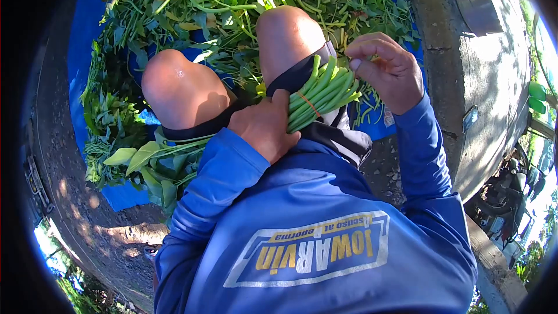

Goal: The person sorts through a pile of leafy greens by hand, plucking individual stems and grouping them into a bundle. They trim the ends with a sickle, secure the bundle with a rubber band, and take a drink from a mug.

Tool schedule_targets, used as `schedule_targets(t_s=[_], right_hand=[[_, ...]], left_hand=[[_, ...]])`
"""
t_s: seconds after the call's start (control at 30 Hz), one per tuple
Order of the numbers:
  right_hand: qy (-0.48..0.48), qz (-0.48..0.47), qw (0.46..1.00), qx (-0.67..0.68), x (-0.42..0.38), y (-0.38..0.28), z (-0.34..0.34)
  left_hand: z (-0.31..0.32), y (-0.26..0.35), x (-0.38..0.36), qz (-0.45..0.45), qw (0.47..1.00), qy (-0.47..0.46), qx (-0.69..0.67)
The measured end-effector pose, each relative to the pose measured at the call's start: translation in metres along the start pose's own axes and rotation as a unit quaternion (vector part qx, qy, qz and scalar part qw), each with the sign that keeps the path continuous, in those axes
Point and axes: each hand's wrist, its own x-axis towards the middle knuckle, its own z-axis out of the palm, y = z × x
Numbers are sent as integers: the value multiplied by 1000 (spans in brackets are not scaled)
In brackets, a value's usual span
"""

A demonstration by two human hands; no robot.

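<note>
Left hand (pixel 260 126): fingers grasping bunch (pixel 330 88), its ends projecting beyond them | Band (pixel 308 104): around bunch, just beside left fingers | Right hand (pixel 390 73): fingers curled near ends; cannot tell whether pinching anything | Advice: grip firmly without crushing; level ends; seat band squarely.

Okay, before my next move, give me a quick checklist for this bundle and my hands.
1. Left hand secure on the bundle: ok, closed around the stems.
2. Orange band across the stems: ok on top; the underside is hidden.
3. Stem ends even: not ok, some stick out past others.
4. Right hand free: cannot tell; its fingers are pinched beside the stem ends, and anything between them is unclear.
5. Loose greens on the blue tarp: ok, heaped around the knees.
</note>
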Motion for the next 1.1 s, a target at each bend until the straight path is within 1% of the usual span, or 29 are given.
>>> schedule_targets(t_s=[0.03, 0.13, 0.17, 0.27, 0.37, 0.47, 0.5, 0.6, 0.7, 0.8, 0.93, 1.07, 1.1], right_hand=[[-27, -11, 999, -18, 3, -9, 3], [-167, -69, 979, -91, 21, 7, -2], [-230, 36, 970, -76, 26, 7, -7], [-280, 53, 946, -152, 38, -8, -14], [-239, -110, 944, -201, 30, 21, -4], [-264, -45, 955, -127, 22, 36, 1], [-272, 17, 958, -88, 22, 29, -2], [-336, 215, 913, -86, 20, 26, -7], [-236, 154, 948, -145, 31, 22, 8], [-234, -62, 962, -125, 44, 27, 16], [-312, -133, 912, -230, 61, 22, 11], [-349, -68, 910, -213, 55, 13, 4], [-338, -55, 917, -206, 49, 15, 6]], left_hand=[[2, 1, 0, -1, 1000, -1, -1], [4, -2, 0, 9, 1000, 22, 6], [5, -3, -1, 13, 999, 31, 8], [4, -5, 1, -3, 999, 37, -13], [-2, -8, 1, 11, 999, 35, -34], [-4, -12, 2, 4, 999, 15, -51], [-4, -13, 3, 7, 998, 16, -56], [-3, -15, 2, 19, 998, 6, -55], [-1, -15, 6, 35, 998, 8, -50], [-3, -16, 5, 40, 998, 18, -55], [0, -16, 6, 31, 998, 24, -49], [2, -15, 8, -9, 998, 26, -55], [3, -15, 8, -3, 997, 29, -66]])
